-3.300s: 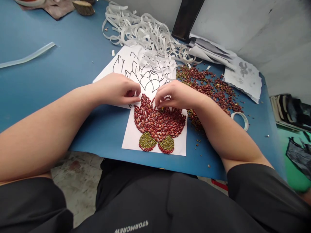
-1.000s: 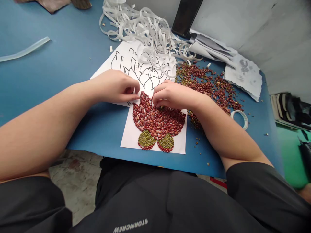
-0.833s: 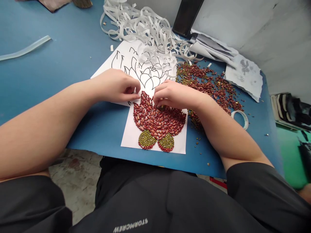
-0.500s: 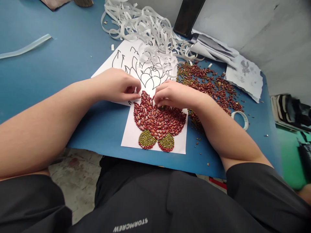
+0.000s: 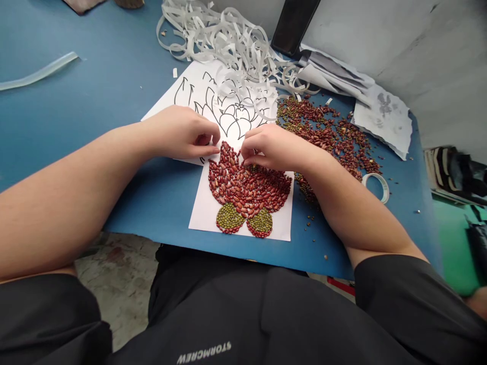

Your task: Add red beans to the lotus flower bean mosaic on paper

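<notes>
While the bean picture (image 5: 249, 190) is lying on white paper (image 5: 201, 215), my left hand (image 5: 184, 133) is resting beside its tip, fingers (image 5: 208, 150) parted; I cannot tell whether my right hand (image 5: 272, 147) is pinching anything.

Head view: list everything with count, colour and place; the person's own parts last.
Table: one, blue, centre
White sheet: one, white, near side
Bean design: one, red and green, on white sheet
Drawing: one, black-on-white, beyond design
Loose beans: many, red and green, right
Paper strips: many, whitish, far side
Ring: one, white, right
Slab: one, black, far side
Papers: several, whitish, far right
Strap: one, translucent, left
Brown items: two, brown, top left
Dark items: several, mostly black, right edge
Green surface: one, green, right edge
Wall: one, grey, behind
Floor: one, grey, below
Clothing: count unclear, black, bottom
Left hand: one, bare, by design's tip
Right hand: one, bare, at design's top
</notes>
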Motion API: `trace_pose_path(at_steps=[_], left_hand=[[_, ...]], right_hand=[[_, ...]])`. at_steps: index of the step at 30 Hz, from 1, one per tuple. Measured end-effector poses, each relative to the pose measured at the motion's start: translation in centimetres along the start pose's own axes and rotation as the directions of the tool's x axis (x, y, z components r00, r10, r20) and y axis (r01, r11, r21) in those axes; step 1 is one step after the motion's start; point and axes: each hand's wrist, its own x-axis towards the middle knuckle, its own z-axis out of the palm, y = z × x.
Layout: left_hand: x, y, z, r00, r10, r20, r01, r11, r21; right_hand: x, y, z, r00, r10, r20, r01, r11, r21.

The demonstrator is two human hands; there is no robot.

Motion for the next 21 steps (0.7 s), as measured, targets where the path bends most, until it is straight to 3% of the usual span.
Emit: trace_pose_path(at_steps=[6,15,21], left_hand=[[0.0,0.2,-0.2,1.000,-0.007,0.006,0.007,1.000,-0.002],[0.0,0.3,-0.2,1.000,0.004,-0.001,-0.004,1.000,-0.006],[-0.1,0.4,-0.4,0.999,-0.022,0.034,0.022,1.000,-0.015]], right_hand=[[-0.1,-0.9,-0.2,0.999,0.027,0.038,-0.027,0.999,-0.019],[-0.2,-2.1,-0.4,0.996,0.093,0.008,-0.093,0.995,-0.045],[0.1,-2.6,-0.5,0.981,0.192,0.034,-0.191,0.981,-0.039]])
